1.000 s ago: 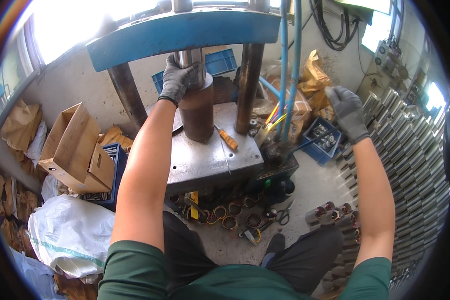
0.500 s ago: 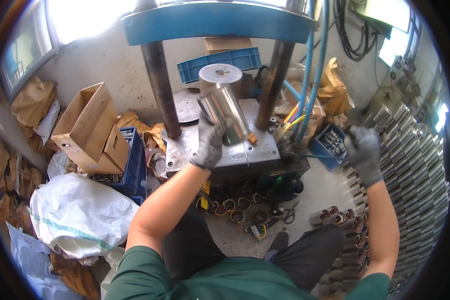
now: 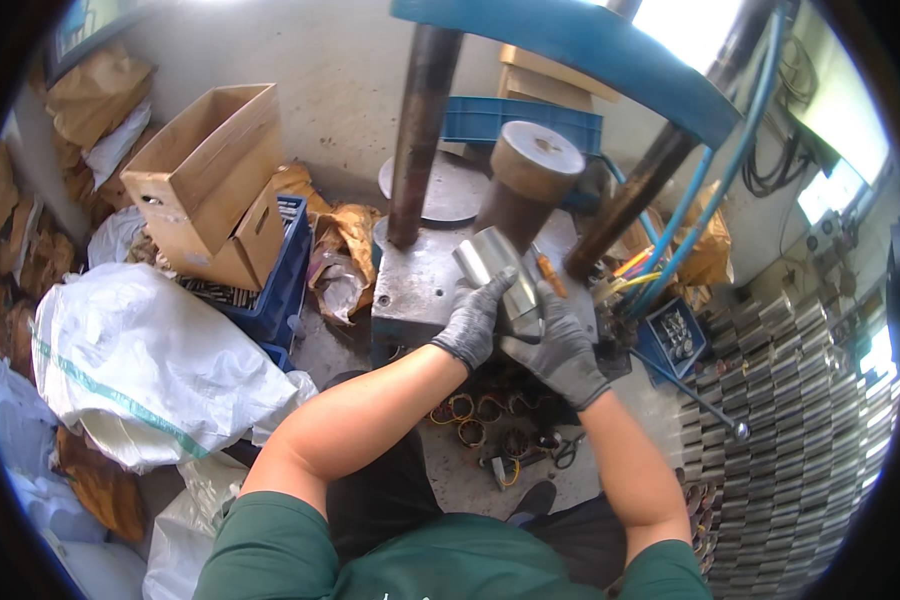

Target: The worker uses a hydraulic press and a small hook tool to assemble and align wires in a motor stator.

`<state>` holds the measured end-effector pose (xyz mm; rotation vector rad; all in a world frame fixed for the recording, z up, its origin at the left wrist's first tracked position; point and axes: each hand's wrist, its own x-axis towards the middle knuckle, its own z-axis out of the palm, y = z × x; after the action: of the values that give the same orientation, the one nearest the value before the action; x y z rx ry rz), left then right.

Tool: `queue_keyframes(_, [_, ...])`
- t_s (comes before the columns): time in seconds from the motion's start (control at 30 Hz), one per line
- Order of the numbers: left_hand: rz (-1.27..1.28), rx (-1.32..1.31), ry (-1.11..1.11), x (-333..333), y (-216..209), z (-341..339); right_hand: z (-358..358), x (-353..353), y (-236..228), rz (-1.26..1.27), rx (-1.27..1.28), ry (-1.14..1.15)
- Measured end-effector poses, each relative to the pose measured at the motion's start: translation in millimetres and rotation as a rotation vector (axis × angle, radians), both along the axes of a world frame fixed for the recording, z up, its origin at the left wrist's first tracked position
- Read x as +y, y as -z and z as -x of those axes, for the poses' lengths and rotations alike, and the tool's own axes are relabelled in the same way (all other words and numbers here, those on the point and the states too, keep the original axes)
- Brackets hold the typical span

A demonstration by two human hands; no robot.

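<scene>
A shiny hollow-looking metal cylinder [image 3: 488, 258] is tilted over the front of the press plate [image 3: 410, 290]. My left hand [image 3: 475, 322], in a grey glove, is wrapped round its left side. My right hand [image 3: 568, 352], gloved alike, closes on its lower right end; some of its fingers are hidden behind the metal. Just behind the right hand, an orange-handled tool [image 3: 549, 274] lies on the plate, its working end hard to make out. A thick dark metal cylinder [image 3: 535, 170] with a flat pale top stands behind the held one.
Press columns [image 3: 422, 140] and a blue crossbeam [image 3: 580, 52] rise around the plate. A ball-ended lever [image 3: 705, 405] sticks out at right, near stacked metal cylinders [image 3: 800, 440]. A cardboard box [image 3: 205, 190] rests on a blue crate [image 3: 282, 300] at left, beside a white sack [image 3: 150, 360].
My right hand has come from the lever area on the right to the shiny cylinder, now held by both hands. The whole view has swung left.
</scene>
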<state>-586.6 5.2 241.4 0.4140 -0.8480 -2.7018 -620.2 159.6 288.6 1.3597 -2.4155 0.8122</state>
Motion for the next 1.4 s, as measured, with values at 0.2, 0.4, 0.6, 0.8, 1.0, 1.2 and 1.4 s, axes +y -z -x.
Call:
queue_keyframes(0.2, [0.283,-0.172,-0.351,-30,9,39,55,-35,69,0.267,-0.308,-0.032])
queue_keyframes(0.4, [1.007,-0.359,-0.606,-93,24,46,77,-51,65,-0.128,-0.09,-0.016])
queue_keyframes(0.6, [0.8,-0.257,-0.425,-98,20,56,67,-53,58,-0.215,-0.103,-0.023])
queue_keyframes(0.8, [0.886,-0.259,-0.572,-85,26,71,61,-37,76,-0.084,0.03,-0.008])
queue_keyframes(1.0, [0.918,-0.326,-0.621,-82,19,63,25,-51,60,-0.084,0.077,0.139])
queue_keyframes(1.2, [0.773,-0.247,-0.647,-77,8,64,31,-49,66,0.054,0.029,0.073])
queue_keyframes(1.4, [0.715,-0.229,-0.569,-93,2,56,25,-50,51,-0.007,0.154,0.139])
